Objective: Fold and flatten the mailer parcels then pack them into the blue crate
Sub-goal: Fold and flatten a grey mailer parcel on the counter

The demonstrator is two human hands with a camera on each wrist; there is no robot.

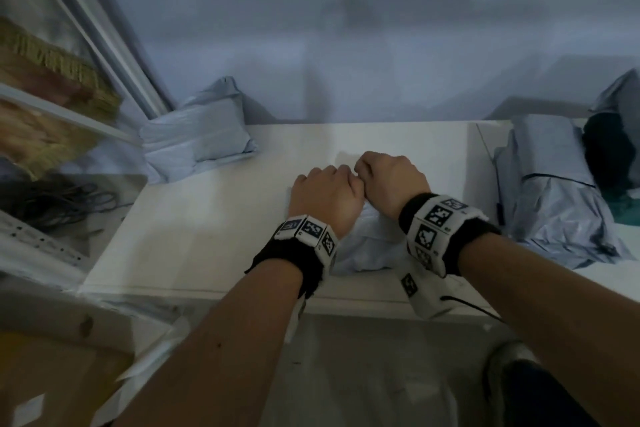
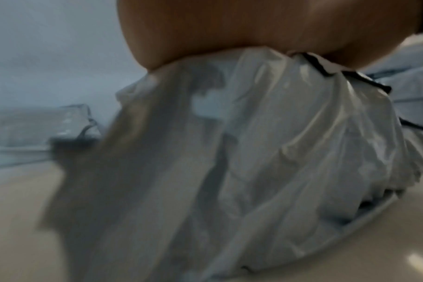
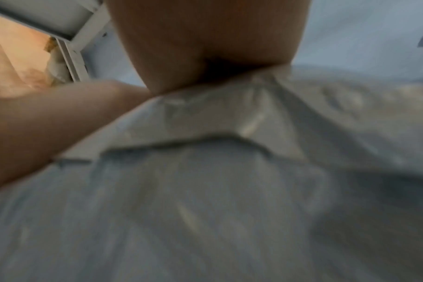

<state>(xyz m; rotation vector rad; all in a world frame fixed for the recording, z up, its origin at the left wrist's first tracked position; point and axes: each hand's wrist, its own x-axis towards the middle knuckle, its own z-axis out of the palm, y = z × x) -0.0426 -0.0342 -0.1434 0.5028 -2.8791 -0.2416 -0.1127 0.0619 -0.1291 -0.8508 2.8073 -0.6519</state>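
Observation:
A pale grey mailer parcel lies crumpled at the middle of the white table. Both hands sit on it side by side, knuckles touching. My left hand curls its fingers over the parcel's far edge. In the left wrist view the plastic is gathered up into the palm. My right hand grips the same edge, and a flap of the mailer rises to its palm. The fingertips are hidden under the hands. No blue crate is clearly in view.
A second folded mailer lies at the table's back left corner. A heap of grey mailers with dark contents fills the right side. A shelf, cables and a cardboard box are at the left.

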